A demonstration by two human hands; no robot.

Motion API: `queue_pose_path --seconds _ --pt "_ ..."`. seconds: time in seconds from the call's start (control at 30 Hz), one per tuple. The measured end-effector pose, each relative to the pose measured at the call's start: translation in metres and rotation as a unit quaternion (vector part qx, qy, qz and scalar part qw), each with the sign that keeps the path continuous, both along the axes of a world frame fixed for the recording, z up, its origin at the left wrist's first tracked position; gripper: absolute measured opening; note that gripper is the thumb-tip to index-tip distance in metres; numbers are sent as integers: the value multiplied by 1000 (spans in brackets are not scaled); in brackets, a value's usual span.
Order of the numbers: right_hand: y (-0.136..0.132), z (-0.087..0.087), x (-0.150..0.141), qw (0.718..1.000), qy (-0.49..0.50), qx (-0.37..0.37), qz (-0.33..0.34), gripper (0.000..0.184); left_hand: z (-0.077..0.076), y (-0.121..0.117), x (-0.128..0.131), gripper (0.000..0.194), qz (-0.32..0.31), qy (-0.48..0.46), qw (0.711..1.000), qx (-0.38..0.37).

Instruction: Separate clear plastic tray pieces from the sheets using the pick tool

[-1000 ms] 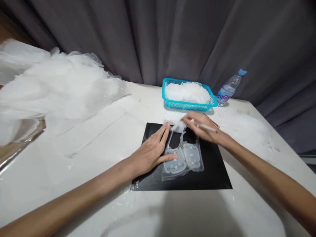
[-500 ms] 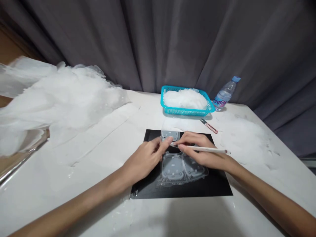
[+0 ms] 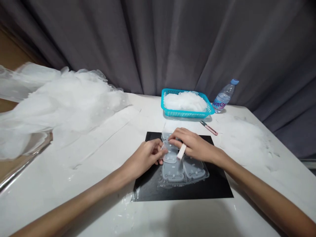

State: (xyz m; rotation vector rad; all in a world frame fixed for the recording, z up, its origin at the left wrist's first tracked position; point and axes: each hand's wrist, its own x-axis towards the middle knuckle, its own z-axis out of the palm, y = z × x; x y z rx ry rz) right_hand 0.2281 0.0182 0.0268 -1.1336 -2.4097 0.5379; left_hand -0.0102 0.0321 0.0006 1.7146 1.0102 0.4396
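Note:
A black mat (image 3: 145, 191) lies in front of me with a sheet of clear plastic film pieces (image 3: 173, 172) on it, rounded shapes with small printed marks. My left hand (image 3: 151, 152) pinches the left edge of one translucent rounded piece (image 3: 170, 154), which sits over the upper part of the sheet. Held in my right hand (image 3: 194, 143) is a slim white stick-like tool (image 3: 182, 151), its end jutting out below the palm toward me. The right fingertips are at the top edge of that same piece. My fingers hide the tool's other end.
Behind the mat stands a turquoise basket (image 3: 187, 114) heaped with white translucent pieces. A water bottle (image 3: 223, 98) is beside it, and small thread snips (image 3: 209, 127) lie in front. A large pile of clear film (image 3: 66, 102) covers the left; more pale pieces (image 3: 247, 141) lie right.
The white tool has swung from pointing right to pointing down toward me. A rounded piece now shows between my hands, and my left thumb has dropped slightly.

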Motion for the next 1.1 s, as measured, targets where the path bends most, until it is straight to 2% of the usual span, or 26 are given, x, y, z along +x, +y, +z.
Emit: queue_pose_path --seconds 0.07,0.17,0.3,0.37,0.5,0.67,0.9,1.0,1.1 --pt "-13 -5 -7 998 -44 46 13 27 -1 0 0 37 3 1 1000 5" --pt "-32 -15 -18 984 -109 143 -5 41 -1 5 0 45 8 8 1000 1" --pt "-39 -29 -30 955 -165 245 -38 21 3 15 -2 53 22 15 1000 2" --pt "-36 -33 -30 949 -164 264 -47 19 5 18 -5 54 41 54 997 33" --pt "-31 -31 -24 956 -122 256 -74 21 3 22 -8 56 30 95 992 74" --pt "-27 -28 -20 963 -96 240 -78 23 -6 22 -5 52 19 50 996 76" --pt "-20 -28 -18 974 -64 193 -104 21 -11 21 -3 48 -3 -12 999 46" --pt "-21 -28 -17 977 -60 168 -114 22 -12 21 -2 46 1 -18 999 43" --pt "-22 -28 -17 981 -56 142 -116 23 -10 16 -1 39 10 7 997 72"
